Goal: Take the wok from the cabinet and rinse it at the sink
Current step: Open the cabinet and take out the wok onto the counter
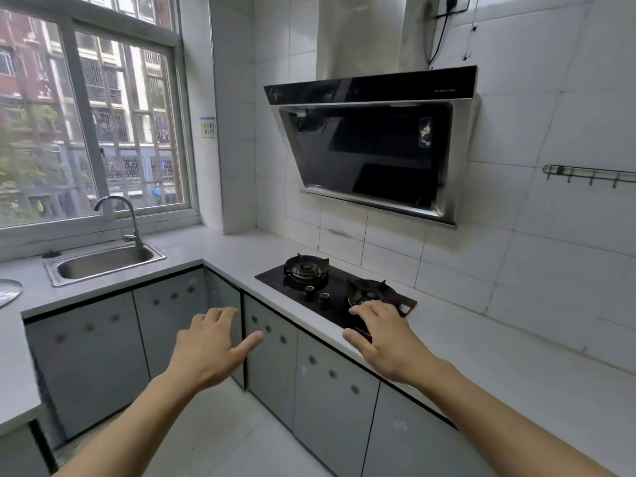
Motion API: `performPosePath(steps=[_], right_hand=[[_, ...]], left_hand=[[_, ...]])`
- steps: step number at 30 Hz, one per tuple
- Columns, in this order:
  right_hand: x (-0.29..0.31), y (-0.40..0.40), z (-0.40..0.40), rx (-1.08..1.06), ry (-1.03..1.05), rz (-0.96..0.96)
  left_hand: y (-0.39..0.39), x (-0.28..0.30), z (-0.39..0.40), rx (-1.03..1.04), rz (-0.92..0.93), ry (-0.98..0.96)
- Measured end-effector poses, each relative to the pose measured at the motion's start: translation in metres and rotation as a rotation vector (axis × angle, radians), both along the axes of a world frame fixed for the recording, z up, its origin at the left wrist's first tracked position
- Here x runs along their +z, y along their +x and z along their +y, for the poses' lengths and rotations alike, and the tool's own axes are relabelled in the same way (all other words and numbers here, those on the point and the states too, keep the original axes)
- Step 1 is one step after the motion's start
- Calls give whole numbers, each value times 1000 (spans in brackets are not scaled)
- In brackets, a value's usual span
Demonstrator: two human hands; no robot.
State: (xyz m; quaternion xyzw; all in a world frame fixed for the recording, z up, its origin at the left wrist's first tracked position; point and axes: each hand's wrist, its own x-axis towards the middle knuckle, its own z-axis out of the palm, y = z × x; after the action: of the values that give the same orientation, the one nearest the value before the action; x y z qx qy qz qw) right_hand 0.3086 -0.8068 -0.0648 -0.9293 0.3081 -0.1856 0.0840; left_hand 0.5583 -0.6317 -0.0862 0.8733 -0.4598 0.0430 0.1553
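We held both arms out in front of us over the floor of an L-shaped kitchen. Our left hand (210,346) was spread wide, palm down, fingers relaxed and thumb out to the right, holding nothing; it hung in front of the grey cabinets (330,383) near the inner corner, and we could not tell whether it touched a door. Our right hand (382,339) was likewise wide and bare, fingers slightly bent, hovering at the near edge of the hob (330,290), just in front of the right burner (370,292); whether the fingertips touched the glass we could not tell.

All the cabinet doors that we saw stood closed, and the wok did not show anywhere in view.

The sink (103,263) sat at the far left, set in the worktop (220,249) under the window (93,125), well apart from both hands. Its tap (129,215) rose behind the basin with the spout curving left. A small dark stopper (51,253) lay just left of the sink's far corner. At the left edge, part of a round metal lid (8,292) rested on the worktop.

The left burner (306,268) lay farther along the hob, with two knobs (316,294) between the burners. Above hung the black hood (375,142), and on the right wall a hook rail (588,173).
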Motion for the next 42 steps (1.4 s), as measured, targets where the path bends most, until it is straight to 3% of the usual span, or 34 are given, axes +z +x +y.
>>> performPosePath(steps=[8,19,42], right_hand=[[-35,94,-94,56,43,77],[-52,216,-245,139,76,55],[-56,533,-336,76,77,152]], left_hand=[[78,-33,-76,44,13,91],[180,-21,-192,180,-2,128],[489,-64,-323,82,199,40]])
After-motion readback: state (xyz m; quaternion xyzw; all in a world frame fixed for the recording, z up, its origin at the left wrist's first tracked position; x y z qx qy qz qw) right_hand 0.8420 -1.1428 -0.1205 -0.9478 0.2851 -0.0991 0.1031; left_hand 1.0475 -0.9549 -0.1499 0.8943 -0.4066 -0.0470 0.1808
